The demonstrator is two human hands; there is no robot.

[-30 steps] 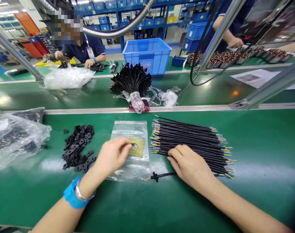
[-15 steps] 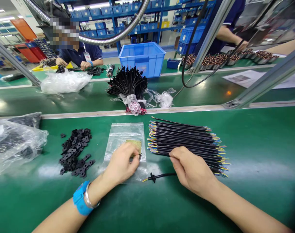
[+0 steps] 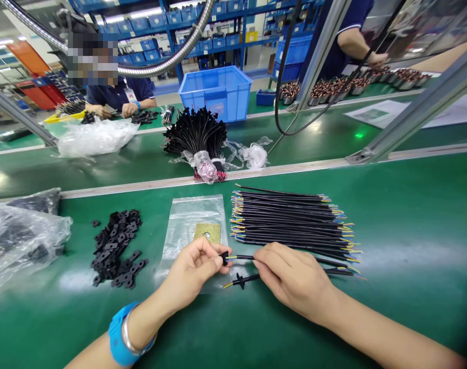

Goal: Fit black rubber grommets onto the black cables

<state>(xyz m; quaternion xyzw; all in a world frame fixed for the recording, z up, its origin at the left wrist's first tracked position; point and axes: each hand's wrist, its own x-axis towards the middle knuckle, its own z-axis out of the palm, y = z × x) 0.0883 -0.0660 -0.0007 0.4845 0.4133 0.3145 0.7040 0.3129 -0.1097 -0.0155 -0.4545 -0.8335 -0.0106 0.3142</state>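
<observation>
Between thumb and fingers, my left hand (image 3: 197,269) pinches a small black plastic piece (image 3: 224,258). My right hand (image 3: 290,277) grips a black cable (image 3: 244,257), whose yellow and blue wire ends meet that piece; whether they pass through it I cannot tell. Just below lies another cable with a black cross-shaped piece (image 3: 240,280) around it, partly hidden under my right hand. Behind my right hand is a row of black cables (image 3: 287,218) with bared coloured wire ends. A clear zip bag (image 3: 181,220) with a yellowish square plate (image 3: 208,232) lies behind my left hand.
Loose black plastic pieces (image 3: 118,246) are heaped at left, beside a clear bag (image 3: 25,225) of dark parts. Beyond the metal rail stand a cable bundle (image 3: 198,136) and a blue bin (image 3: 218,95). Two co-workers are at the far bench. A slanted metal post (image 3: 413,107) rises at right.
My right hand has drawn a cable from the row toward the left. My left hand has lifted the black piece off the bag area to the cable's end. The view has shifted slightly.
</observation>
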